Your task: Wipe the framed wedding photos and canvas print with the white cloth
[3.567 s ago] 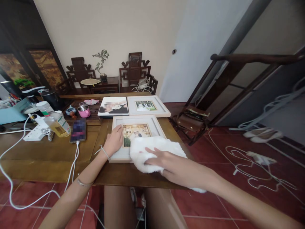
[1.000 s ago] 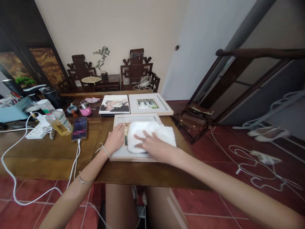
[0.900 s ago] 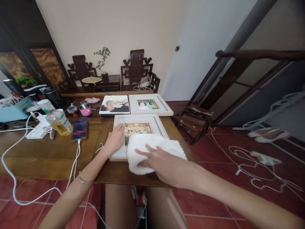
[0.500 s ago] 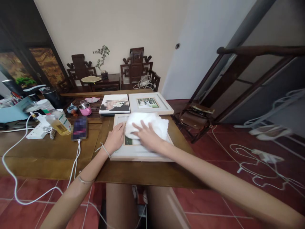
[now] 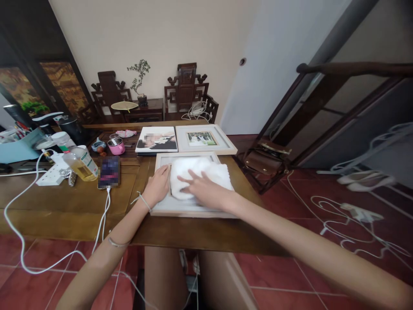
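White cloth [image 5: 206, 170], seemingly soft and light, lies under the flat, open right hand [image 5: 203, 191]. The left hand [image 5: 157, 188], also open, steadies the probably fragile picture frame [image 5: 190, 209] at its left edge.

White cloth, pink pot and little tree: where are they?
white cloth [image 5: 197, 165]: head view, on its fluffy far part.
pink pot [image 5: 117, 149]: head view, on its pink side.
little tree [image 5: 140, 72]: head view, on its leaves.
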`<state>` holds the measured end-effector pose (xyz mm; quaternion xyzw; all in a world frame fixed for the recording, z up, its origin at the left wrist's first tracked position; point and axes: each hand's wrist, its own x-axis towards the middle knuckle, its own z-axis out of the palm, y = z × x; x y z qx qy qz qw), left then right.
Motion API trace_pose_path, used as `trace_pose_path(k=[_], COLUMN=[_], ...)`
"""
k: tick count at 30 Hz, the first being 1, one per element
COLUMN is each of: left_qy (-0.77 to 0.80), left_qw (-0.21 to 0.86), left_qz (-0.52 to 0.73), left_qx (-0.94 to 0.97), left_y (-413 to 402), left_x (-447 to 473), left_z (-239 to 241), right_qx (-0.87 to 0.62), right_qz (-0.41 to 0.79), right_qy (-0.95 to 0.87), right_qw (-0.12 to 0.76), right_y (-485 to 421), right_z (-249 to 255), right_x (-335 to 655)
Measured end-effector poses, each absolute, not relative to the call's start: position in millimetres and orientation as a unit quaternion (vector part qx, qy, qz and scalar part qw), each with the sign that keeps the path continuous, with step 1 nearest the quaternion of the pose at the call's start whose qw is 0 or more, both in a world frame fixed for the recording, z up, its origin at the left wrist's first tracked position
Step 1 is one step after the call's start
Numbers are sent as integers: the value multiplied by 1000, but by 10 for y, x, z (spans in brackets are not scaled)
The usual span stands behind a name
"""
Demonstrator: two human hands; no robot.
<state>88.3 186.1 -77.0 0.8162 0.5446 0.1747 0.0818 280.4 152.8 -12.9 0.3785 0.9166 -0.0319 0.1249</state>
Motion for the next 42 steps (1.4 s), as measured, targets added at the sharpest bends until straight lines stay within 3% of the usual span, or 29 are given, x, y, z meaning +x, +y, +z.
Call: trace_pose_path(k=[6, 14, 21, 31, 42], left_qy=[546, 506, 475, 519, 519], left_qw=[78, 114, 110, 155, 60], left_qz=[174, 276, 413, 419, 316], left_qx=[816, 810, 769, 728, 792], left_y=[1853, 1901, 1953, 1871, 1974], left_x=[883, 846, 830, 842, 773], left_z=[-769, -836, -875, -713, -862], right_qx=[336, 514, 444, 360, 420], right_qz=[-145, 20, -9, -79, -89], right_qy=[922, 856, 892, 918, 894], right_qw=[129, 51, 80, 142, 125], right_y=[1112, 1891, 1849, 1389, 1141], right_z=[151, -312, -222, 16, 34], right_x=[3031, 2566, 2293, 2440, 3113])
